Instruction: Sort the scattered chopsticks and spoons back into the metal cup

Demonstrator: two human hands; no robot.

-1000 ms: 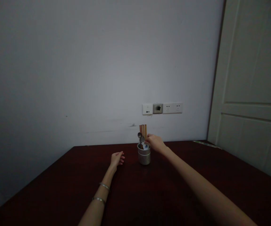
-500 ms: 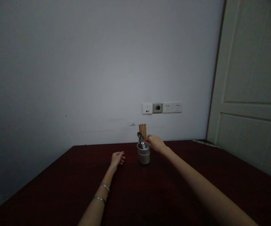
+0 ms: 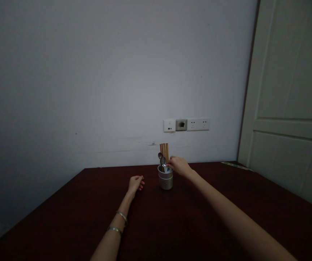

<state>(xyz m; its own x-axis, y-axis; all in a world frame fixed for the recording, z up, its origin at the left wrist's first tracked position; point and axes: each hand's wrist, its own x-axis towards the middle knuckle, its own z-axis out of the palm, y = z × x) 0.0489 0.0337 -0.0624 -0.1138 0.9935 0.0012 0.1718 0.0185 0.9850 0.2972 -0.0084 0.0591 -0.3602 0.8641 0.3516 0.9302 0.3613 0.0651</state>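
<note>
A metal utensil holder (image 3: 166, 183) with a perforated lower wall stands upright on the table, near its back edge. Wooden chopsticks (image 3: 164, 149) and metal spoons (image 3: 163, 160) stick up out of it. Over the rim on its right side, my right hand (image 3: 180, 165) is closed, thumb and fingertips pinched at the top of a white utensil with blue marks (image 3: 168, 169). The lower part of that utensil is hidden inside the holder. To the left, my left hand (image 3: 135, 183) rests by the table, holding nothing, its fingers loosely curled and apart.
The dark red table (image 3: 156, 224) reaches back to a pale wall (image 3: 118, 90) with sockets and a switch (image 3: 186, 124). A white panelled door (image 3: 289, 108) stands on the right. A flat patterned strip (image 3: 237, 166) lies at the table's back right edge.
My left hand has shifted very slightly to the right. My right hand keeps its pinch at the holder, and the utensils stay where they were.
</note>
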